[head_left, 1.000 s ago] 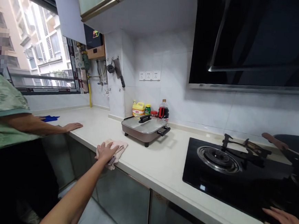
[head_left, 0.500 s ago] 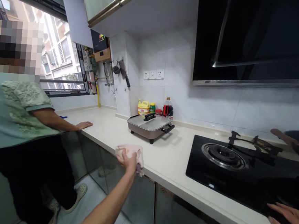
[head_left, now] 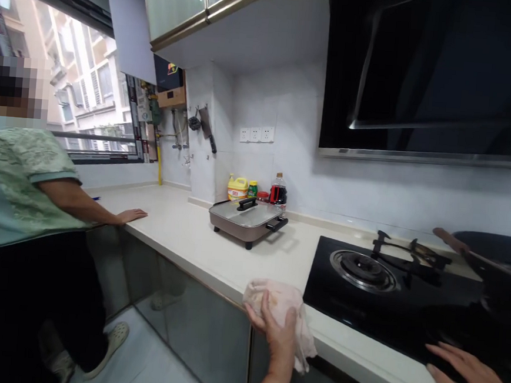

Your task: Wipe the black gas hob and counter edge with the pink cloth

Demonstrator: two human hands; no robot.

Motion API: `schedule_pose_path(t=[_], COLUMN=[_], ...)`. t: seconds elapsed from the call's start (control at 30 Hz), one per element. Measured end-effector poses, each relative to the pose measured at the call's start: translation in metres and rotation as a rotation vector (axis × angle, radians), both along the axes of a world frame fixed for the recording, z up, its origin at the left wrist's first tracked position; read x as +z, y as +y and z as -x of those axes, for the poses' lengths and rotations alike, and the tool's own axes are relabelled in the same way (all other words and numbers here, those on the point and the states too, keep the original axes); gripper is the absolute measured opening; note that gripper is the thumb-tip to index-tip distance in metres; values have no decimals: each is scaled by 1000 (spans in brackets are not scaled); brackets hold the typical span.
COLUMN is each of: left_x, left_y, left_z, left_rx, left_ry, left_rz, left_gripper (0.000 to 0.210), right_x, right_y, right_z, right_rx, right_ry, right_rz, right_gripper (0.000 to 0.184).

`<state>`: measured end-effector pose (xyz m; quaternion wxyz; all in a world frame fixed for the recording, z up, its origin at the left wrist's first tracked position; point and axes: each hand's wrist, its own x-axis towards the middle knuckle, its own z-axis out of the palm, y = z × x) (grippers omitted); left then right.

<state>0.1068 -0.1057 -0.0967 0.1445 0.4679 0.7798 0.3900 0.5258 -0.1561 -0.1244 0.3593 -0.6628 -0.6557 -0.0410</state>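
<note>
A pale pink cloth (head_left: 294,295) with brownish stains lies over the counter's front edge, left of the stove. My left hand (head_left: 276,329) grips it from above, and one end of the cloth hangs down past the edge. At the lower right, my right hand (head_left: 475,377) holds nothing; its fingers are stretched out over the front of the black gas stove (head_left: 343,307). Behind the cloth stands a brown electric pan (head_left: 239,228) with a glass lid.
Another person (head_left: 29,191) stands at the left with a hand on the white counter (head_left: 169,220). Bottles, including a dark sauce bottle (head_left: 278,192), stand behind the pan. A wok (head_left: 497,263) sits on the far right burner. A cleaver (head_left: 207,129) hangs on the wall.
My left hand has slid the cloth rightward along the counter edge, from in front of the pan to beside the stove. The view has shifted slightly; my right hand stays over the stove.
</note>
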Motion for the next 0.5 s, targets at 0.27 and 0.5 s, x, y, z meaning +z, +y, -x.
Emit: schedule_pose_path(t=[0.27,0.5], left_x=[20,20], left_y=[25,30], left_z=[58,60], left_rx=[84,176], left_ry=[-252,-274], left_rz=[-279,-349], left_gripper=[61,59], right_x=[33,30], right_y=[-17,-13], right_z=[32,36], right_rx=[-14,-5], right_ry=[-6,39], right_rz=[65,16], right_gripper=[60,57])
